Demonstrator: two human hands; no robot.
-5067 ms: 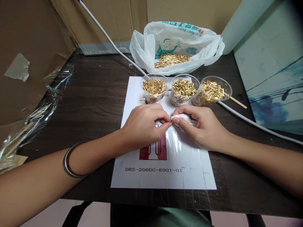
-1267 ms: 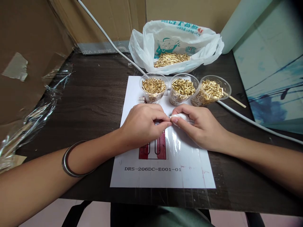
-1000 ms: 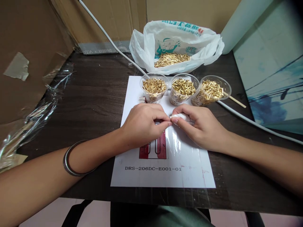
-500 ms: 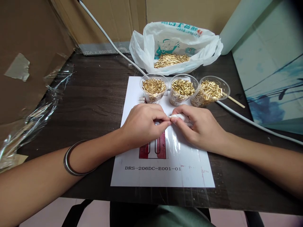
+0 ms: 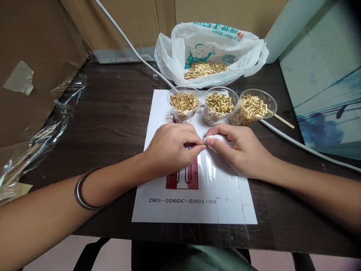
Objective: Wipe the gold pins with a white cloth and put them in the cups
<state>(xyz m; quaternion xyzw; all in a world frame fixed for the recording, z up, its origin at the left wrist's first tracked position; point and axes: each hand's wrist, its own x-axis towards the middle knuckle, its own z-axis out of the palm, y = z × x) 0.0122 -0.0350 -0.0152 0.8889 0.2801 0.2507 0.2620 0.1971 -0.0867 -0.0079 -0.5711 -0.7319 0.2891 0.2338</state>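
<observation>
My left hand [image 5: 176, 146] is pinched, thumb against forefinger, over a printed paper sheet [image 5: 194, 212]; whatever sits between its fingertips is too small to make out. My right hand [image 5: 239, 150] grips a crumpled white tissue [image 5: 216, 141], its thumb and forefinger meeting the left fingertips. Just beyond the hands stand three clear plastic cups: a left cup [image 5: 184, 111], a middle cup [image 5: 217, 114] and a right cup [image 5: 239, 120] that leans. Each holds many small gold-coloured metal pins. Part of the red printed drawing [image 5: 192, 175] shows below my left hand.
Behind the cups lies an open white plastic bag [image 5: 248, 56] with more gold pins [image 5: 207, 70]. A white cable [image 5: 124, 37] runs across the dark table [image 5: 113, 101]. A thin wooden stick [image 5: 284, 121] lies by the right cup. Cardboard [image 5: 135, 22] stands behind.
Both hands have shifted very slightly to the right, fingertips still together. A little more of the white tissue shows in my right hand. The view has moved slightly.
</observation>
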